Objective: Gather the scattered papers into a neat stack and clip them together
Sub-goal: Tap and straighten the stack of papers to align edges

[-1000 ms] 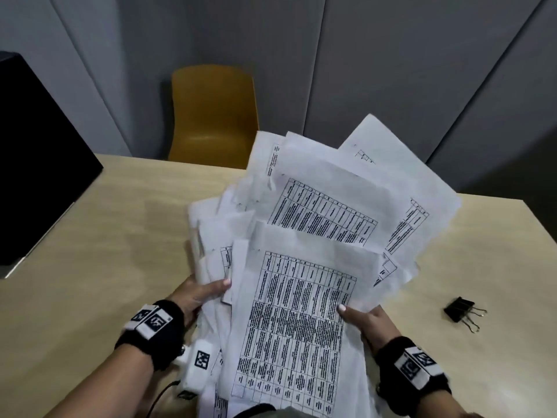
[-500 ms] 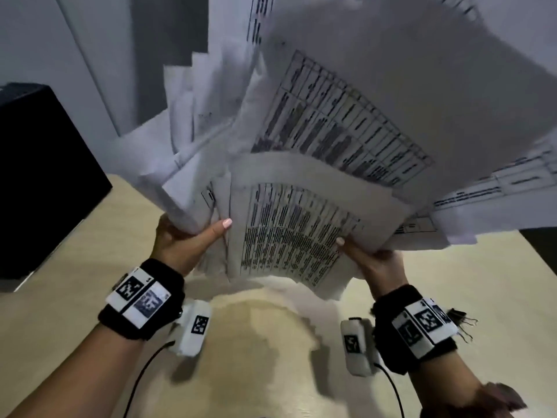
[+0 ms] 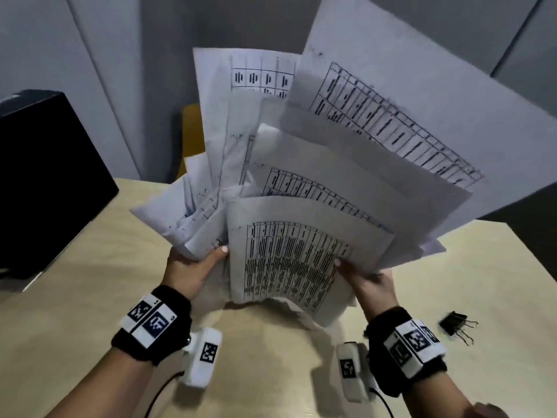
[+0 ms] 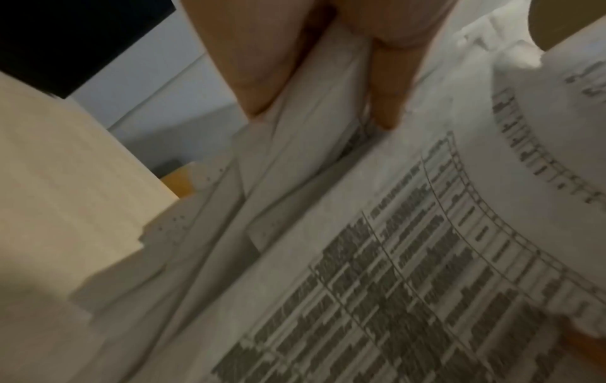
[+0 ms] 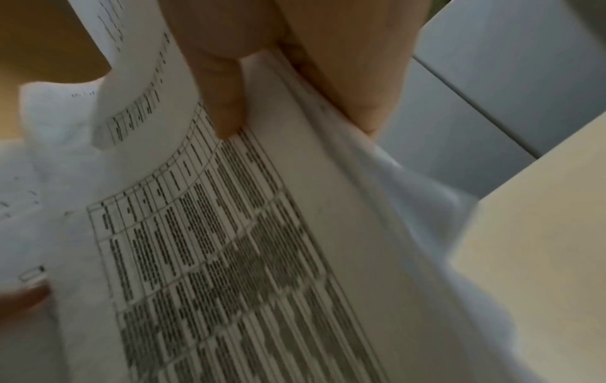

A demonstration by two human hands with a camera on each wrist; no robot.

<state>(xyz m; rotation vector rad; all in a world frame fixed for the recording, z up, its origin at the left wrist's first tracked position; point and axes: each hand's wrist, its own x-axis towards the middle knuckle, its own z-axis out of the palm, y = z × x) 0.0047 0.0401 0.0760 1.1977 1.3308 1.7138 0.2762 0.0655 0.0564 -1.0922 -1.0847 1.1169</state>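
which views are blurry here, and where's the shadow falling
Head view: mostly sharp, the printed tables on the papers smeared by motion, wide-angle bending at the edges; a soft shadow lies on the table under the sheets. Left wrist view: dim, the papers blurred. Right wrist view: likewise dim and blurred, the thumb soft.

Office or meeting room, by look of it. Pale wood-laminate table (image 3: 301, 387) fills lower view, bare grey panelled walls (image 3: 120, 70) behind with vertical seams. Mustard-yellow chair (image 3: 191, 137) at 12 o'clock past table's far edge, mostly hidden. Black boxy object (image 3: 45, 182) at 9 o'clock on table's left side, kind unclear. Printed table-form papers (image 3: 301, 267) at centre; black binder clip (image 3: 455, 322) at 4 o'clock: desk paperwork supplies.
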